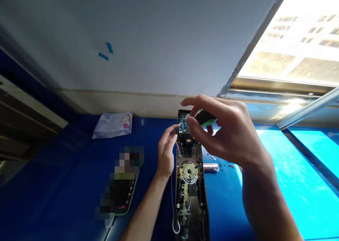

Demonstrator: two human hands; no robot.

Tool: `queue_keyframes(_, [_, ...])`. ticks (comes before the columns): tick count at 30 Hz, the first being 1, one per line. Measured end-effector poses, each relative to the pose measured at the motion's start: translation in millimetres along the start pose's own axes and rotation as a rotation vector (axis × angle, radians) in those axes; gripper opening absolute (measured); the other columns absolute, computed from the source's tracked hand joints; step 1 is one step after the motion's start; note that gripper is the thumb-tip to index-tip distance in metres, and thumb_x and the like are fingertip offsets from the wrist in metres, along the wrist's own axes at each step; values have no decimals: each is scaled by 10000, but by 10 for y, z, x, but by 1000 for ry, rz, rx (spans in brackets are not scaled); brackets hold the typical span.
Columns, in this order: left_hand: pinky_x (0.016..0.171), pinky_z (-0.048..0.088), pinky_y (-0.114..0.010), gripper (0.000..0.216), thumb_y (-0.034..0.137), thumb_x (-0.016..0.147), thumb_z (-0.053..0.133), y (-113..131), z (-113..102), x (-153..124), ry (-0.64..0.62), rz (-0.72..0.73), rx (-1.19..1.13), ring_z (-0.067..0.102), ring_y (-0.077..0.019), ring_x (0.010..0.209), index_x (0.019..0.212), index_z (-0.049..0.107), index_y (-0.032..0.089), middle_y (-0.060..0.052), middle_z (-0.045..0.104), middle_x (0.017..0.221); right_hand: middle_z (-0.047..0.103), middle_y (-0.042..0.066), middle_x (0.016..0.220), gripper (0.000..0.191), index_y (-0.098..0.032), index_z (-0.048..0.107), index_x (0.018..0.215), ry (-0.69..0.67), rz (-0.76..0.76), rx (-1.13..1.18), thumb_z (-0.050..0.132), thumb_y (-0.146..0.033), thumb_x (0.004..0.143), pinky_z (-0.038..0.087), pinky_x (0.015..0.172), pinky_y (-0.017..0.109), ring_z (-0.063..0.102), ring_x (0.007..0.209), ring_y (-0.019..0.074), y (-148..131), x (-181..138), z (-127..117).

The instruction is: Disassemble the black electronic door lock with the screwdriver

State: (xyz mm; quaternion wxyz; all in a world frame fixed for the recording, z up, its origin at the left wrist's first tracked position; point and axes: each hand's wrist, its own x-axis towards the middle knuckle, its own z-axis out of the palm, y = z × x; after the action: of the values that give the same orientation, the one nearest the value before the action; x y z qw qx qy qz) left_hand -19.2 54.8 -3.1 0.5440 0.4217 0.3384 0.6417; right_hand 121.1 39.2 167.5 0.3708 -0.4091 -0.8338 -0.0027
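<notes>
A long, narrow dark housing (194,205), its inner side up, looks like an electronic door lock. It carries a blue circuit board (182,121) at its far end and a round metal part (189,171) mid-way. My right hand (225,128) grips a black and green screwdriver (205,118) over the board; its tip is largely hidden by my fingers. At the board's left edge is my left hand (167,151), index finger on the edge, thumb just below. A thin pale wire (172,198) runs up to these curled fingers; whether they pinch it is unclear.
Small screws (231,166) and a shiny pinkish cylinder (211,167) lie right of the housing on the blue table (79,184). Leftward are a partly pixelated phone (128,198) and a white-purple packet (113,124). A wall (148,50) stands behind, a bright window at right.
</notes>
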Motion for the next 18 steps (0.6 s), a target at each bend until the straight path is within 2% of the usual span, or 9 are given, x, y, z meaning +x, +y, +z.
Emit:
queue_keyframes(2, [1080,515,-382,318,349,983,617,-10,-7,1,0,-5,5,705,-279,1230,1248,726,213,-73,777,1263,741,13,770,235,-174,780,992,44,14,-31,658,-374,1017,430,586,296,591,608,111,9,1,23])
queue_keyframes(3, [1090,512,-394,320,349,982,616,-12,-10,2,0,-11,6,711,-279,1218,1251,725,214,-75,780,1256,749,14,775,248,-178,782,971,52,12,-33,645,-377,1031,438,591,290,596,607,106,16,2,29])
queue_keyframes(5, [1093,511,-402,323,347,981,615,-8,-13,2,-1,-21,6,724,-277,1191,1255,723,214,-76,788,1231,772,20,875,194,-193,775,1086,45,10,-23,599,-255,1032,478,650,281,638,671,111,29,1,23])
queue_keyframes(7, [1075,520,-387,317,341,982,614,0,-13,0,-3,-17,7,727,-272,1184,1248,724,210,-75,793,1216,765,27,982,348,-206,714,1270,19,9,3,568,-139,961,511,726,289,671,778,133,32,-4,4])
queue_keyframes(9, [1053,530,-373,313,336,984,610,5,-12,-3,-8,-2,10,722,-273,1195,1244,724,205,-74,791,1226,749,38,1010,456,-193,673,1338,-3,4,25,585,-121,896,518,756,307,677,841,156,26,-10,-10])
queue_keyframes(11, [1063,523,-370,315,334,986,608,5,-12,-3,-14,12,17,711,-275,1217,1249,722,204,-71,781,1257,748,36,946,350,-175,710,1261,1,14,21,644,-200,917,499,703,311,657,780,153,21,-12,-5])
queue_keyframes(13, [1083,513,-377,317,336,985,611,0,-14,-1,-11,14,29,706,-277,1226,1252,722,207,-68,776,1269,736,17,813,210,-171,765,1086,40,37,-6,683,-330,976,460,630,305,607,659,127,25,-10,15])
queue_keyframes(15, [1105,503,-394,316,341,983,614,-5,-15,4,-1,0,38,704,-281,1231,1249,724,212,-70,779,1259,723,0,727,247,-179,775,945,71,47,-9,685,-401,1004,442,604,289,583,605,106,36,-9,33])
queue_keyframes(18, [1141,483,-428,323,351,978,617,-4,-12,8,8,-27,31,703,-291,1239,1247,722,208,-81,785,1240,749,-8,778,170,-197,779,1025,63,65,26,626,-272,1022,473,638,269,622,634,99,41,-25,28])
